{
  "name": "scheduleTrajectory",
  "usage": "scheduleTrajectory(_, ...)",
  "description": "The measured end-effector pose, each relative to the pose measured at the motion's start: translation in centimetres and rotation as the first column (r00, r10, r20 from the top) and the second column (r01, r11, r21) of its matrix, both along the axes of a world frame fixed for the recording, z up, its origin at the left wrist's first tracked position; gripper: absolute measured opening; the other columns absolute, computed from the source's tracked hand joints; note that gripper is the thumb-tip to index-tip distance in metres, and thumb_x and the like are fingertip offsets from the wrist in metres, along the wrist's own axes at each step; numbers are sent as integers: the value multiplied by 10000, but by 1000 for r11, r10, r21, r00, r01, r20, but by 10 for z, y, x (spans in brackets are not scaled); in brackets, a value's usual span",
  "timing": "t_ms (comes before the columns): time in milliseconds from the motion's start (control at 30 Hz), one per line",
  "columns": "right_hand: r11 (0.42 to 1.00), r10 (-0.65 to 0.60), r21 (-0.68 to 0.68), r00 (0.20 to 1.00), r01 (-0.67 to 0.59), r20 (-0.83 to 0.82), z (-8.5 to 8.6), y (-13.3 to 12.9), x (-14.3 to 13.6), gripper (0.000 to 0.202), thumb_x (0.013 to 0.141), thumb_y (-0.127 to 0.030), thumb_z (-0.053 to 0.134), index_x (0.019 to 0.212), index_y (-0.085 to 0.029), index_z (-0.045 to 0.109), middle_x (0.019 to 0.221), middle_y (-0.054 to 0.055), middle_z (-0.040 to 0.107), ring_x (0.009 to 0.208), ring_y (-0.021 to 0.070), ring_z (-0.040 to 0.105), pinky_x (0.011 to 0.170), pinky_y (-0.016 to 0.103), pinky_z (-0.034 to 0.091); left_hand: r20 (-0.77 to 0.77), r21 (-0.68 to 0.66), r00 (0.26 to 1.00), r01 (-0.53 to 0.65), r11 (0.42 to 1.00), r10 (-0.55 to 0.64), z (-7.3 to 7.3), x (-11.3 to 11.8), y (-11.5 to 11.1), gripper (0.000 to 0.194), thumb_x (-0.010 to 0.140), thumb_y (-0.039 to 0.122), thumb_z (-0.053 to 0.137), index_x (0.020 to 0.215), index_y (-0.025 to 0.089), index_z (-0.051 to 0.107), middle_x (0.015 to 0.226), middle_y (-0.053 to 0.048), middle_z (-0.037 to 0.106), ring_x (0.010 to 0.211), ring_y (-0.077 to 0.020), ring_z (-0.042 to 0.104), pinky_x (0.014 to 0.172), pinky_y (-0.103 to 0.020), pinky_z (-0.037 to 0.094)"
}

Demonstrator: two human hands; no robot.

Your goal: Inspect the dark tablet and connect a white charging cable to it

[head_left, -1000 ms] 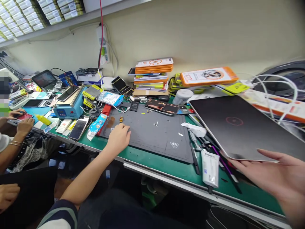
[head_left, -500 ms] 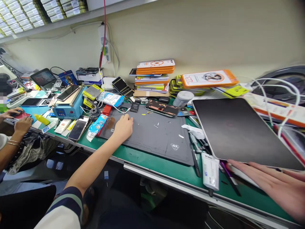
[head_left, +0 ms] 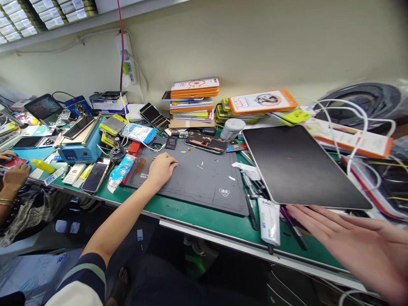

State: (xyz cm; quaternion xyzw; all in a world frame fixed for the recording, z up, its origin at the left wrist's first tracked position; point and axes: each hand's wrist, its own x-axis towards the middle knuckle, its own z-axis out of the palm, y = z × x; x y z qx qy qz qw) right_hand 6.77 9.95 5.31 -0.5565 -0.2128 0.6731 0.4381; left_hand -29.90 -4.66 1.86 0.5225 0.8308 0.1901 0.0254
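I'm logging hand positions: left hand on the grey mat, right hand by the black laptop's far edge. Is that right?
Not quite: in the head view, the right hand is by the near edge of the black laptop, not its far one. The left hand is on the grey mat.

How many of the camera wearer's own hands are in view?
2: the left hand over the gray mat, the right hand at the near edge of the laptop.
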Motion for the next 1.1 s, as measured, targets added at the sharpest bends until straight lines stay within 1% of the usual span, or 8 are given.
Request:
scheduleTrajectory(100,993,68,-103,984,-52,166,9,-19,-13,434,652,-151,547,1034,-179,752,1330,253,696,1381,359,645,1314,575,365,21,9,999,-32,999,32,-1,-2,-3,172,1071,311,663,1131,169,741,1178,-78,750,1108,-234,718,1000,-465,605)
scheduleTrajectory(233,990,105,75,984,-117,145,11,-39,-23,391,580,-167,687,947,-294,734,1277,118,732,1421,329,613,1349,514,350,55,5,998,-26,1000,25,-3,-8,-1,191,1082,316,645,1178,179,738,1206,-83,750,1112,-232,720,1004,-461,606)
scheduleTrajectory(333,948,184,219,961,-229,208,10,-49,-33,440,503,-231,809,930,-288,718,1145,75,727,1388,382,619,1313,602,371,67,-7,997,25,1000,-24,-2,-8,4,195,1065,322,674,1186,184,741,1224,-83,747,1130,-236,715,1010,-462,603)
scheduleTrajectory(467,824,358,305,855,-478,375,6,-53,-53,536,563,-446,857,1038,-281,673,1134,59,731,1281,364,669,1223,626,450,53,-30,997,57,998,-55,0,-6,9,164,1057,313,683,1131,180,746,1213,-81,743,1122,-234,709,992,-450,604)
scheduleTrajectory(667,624,463,318,666,-714,585,-13,-47,-74,416,744,-486,755,1080,-248,696,1159,91,763,1194,327,696,1105,529,524,-21,-67,997,71,995,-73,0,-8,16,169,1062,316,674,1121,171,738,1213,-83,741,1141,-243,705,1001,-465,603)
scheduleTrajectory(867,442,370,262,441,-858,818,-29,-26,-84,263,861,-383,623,1058,-241,724,1107,84,765,1020,278,718,901,430,552,-80,-110,994,62,992,-71,-3,-5,21,220,1054,339,687,1172,155,718,1232,-90,728,1134,-252,706,1003,-483,599)
scheduleTrajectory(1000,367,224,228,323,-902,919,-32,-4,-96,255,917,-248,551,1100,-219,728,1134,96,734,976,250,691,905,428,519,-96,-125,994,35,992,-48,-5,-2,21,245,1054,344,687,1211,156,708,1252,-95,720,1111,-248,712,977,-470,612)
scheduleTrajectory(1100,295,149,205,256,-933,955,-36,7,-111,196,976,-219,579,1106,-190,722,1106,80,716,940,219,678,918,422,525,-97,-125,995,13,992,-25,-4,-1,19,244,1056,345,685,1211,158,708,1249,-94,721,1100,-244,714,978,-469,612)
